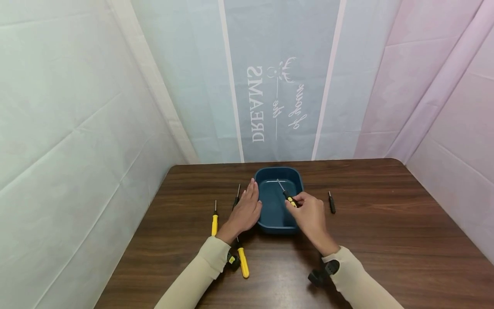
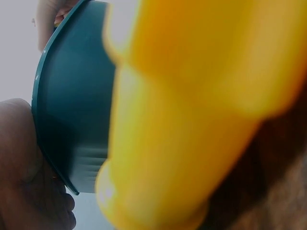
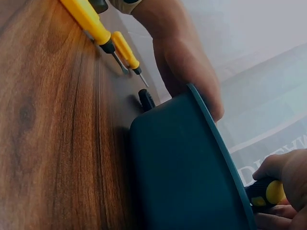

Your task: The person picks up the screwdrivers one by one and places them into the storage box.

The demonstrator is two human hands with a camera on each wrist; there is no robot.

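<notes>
My right hand (image 1: 311,212) pinches a black-and-yellow screwdriver (image 1: 287,196) by its handle, the metal shaft slanting over the inside of a blue plastic container (image 1: 279,229). In the right wrist view the screwdriver's handle (image 3: 265,192) shows between thumb and fingers, just beyond the container's rim. With fingers extended, my left hand (image 1: 247,209) rests against the container's left rim. Beside that hand lies a black-handled screwdriver (image 1: 236,200), partly covered by it. A yellow-handled screwdriver (image 1: 243,262) lies near the left wrist; its blurred handle (image 2: 182,129) fills much of the left wrist view.
Another yellow-handled screwdriver (image 1: 215,224) lies on the brown wooden table (image 1: 386,214) left of my left hand. A small black screwdriver (image 1: 332,203) lies to the container's right. Fabric curtains (image 1: 193,77) hang behind and at both sides of the table.
</notes>
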